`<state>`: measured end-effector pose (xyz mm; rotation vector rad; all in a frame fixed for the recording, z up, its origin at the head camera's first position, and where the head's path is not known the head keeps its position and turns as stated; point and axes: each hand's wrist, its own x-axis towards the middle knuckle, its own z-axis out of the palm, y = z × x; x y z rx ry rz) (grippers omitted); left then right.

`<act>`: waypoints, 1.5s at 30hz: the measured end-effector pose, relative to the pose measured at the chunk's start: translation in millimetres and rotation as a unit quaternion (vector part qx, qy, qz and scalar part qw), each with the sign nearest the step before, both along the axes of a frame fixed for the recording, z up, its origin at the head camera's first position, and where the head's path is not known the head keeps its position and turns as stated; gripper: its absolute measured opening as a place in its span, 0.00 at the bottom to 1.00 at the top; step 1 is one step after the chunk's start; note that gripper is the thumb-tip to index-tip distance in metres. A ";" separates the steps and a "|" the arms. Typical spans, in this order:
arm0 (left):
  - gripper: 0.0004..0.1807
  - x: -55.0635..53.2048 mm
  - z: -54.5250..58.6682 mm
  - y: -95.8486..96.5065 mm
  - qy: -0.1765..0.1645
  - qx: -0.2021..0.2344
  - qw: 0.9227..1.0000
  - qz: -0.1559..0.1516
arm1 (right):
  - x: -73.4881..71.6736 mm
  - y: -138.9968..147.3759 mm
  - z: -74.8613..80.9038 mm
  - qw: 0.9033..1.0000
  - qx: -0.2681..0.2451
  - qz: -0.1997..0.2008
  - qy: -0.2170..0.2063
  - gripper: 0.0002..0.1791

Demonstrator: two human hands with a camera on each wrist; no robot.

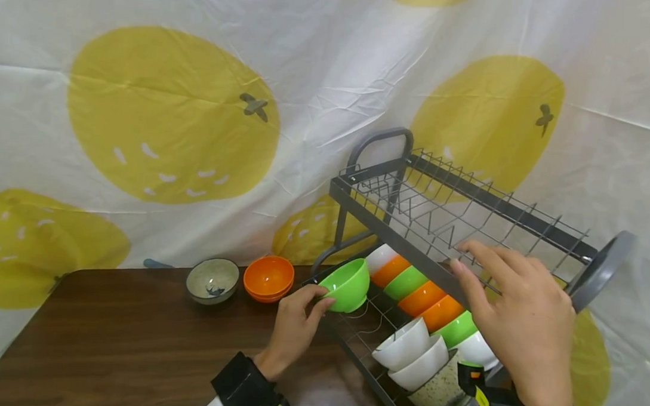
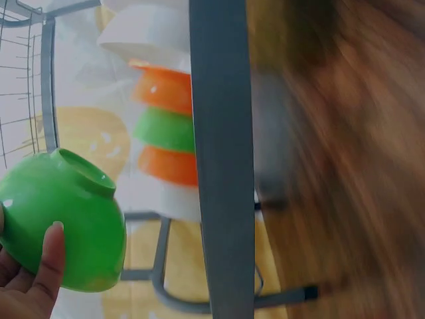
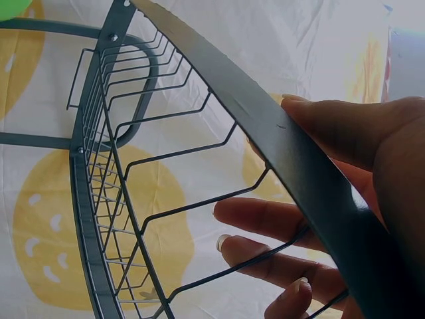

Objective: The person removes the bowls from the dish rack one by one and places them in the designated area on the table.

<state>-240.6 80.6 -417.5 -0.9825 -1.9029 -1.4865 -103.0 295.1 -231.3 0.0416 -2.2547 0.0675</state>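
Green bowl (image 1: 349,287) is in L hand (image 1: 295,327), at L end of rack, just over or on lower tier (image 1: 359,364); contact w/ wires can't be told. Tilted, mouth up & to L, foot ring toward the row. L hand clamped on its rim side, thumb on outer wall per L wrist cam.

R hand (image 1: 520,317) at upper tier's front rail (image 1: 393,236): fingers apart, loosely bent, no bowl held. Thumb tip right by rail; can't tell if it's pressing.

Lower tier: back row (image 1: 428,297) of white, orange & green bowls, all tilted, close together. In front of it, 2 white bowls (image 1: 404,344), then speckled bowl (image 1: 437,386) nearest person.

Table (image 1: 137,334), L of rack: orange bowls (image 1: 268,276), nested, w/ grey bowl (image 1: 213,281) just beside. Cloth (image 1: 319,65) w/ yellow fruit print behind all.

Step, my read: handling green bowl at lower tier, one bowl at a time; direction (in vs out) unclear from this moment. Next move prob needs a firm rim pinch, bowl kept low under upper tier, clear of frame & neighbors, R hand free to steady rail.
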 end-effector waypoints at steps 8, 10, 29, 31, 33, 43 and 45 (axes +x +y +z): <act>0.08 -3.8 -1.6 -27.3 0.114 -0.057 0.992 0.025 | -0.8 -0.1 -0.8 1.000 0.004 0.004 0.003 0.19; 0.10 -3.4 -2.5 -35.7 0.133 -0.076 0.988 0.030 | -0.8 -0.3 -0.9 1.000 0.004 0.004 0.002 0.19; 0.07 11.2 -36.8 -83.7 0.181 -0.168 0.969 0.028 | 0.6 -1.1 0.2 1.000 -0.005 0.002 0.004 0.19; 0.07 12.0 -40.7 -85.3 0.191 -0.173 0.966 0.026 | 0.6 -1.2 0.3 1.000 -0.005 0.003 0.004 0.18; 0.08 13.5 -44.6 -87.1 0.201 -0.184 0.962 0.027 | 0.7 -1.3 0.1 1.000 -0.006 0.004 0.005 0.18; 0.03 23.4 -63.2 -91.5 0.195 -0.229 0.954 -0.005 | 1.0 -1.5 0.8 1.000 -0.008 0.006 0.005 0.18; 0.03 24.0 -66.7 -92.2 0.181 -0.241 0.954 -0.005 | 0.8 -1.3 0.8 1.000 -0.009 0.004 0.003 0.18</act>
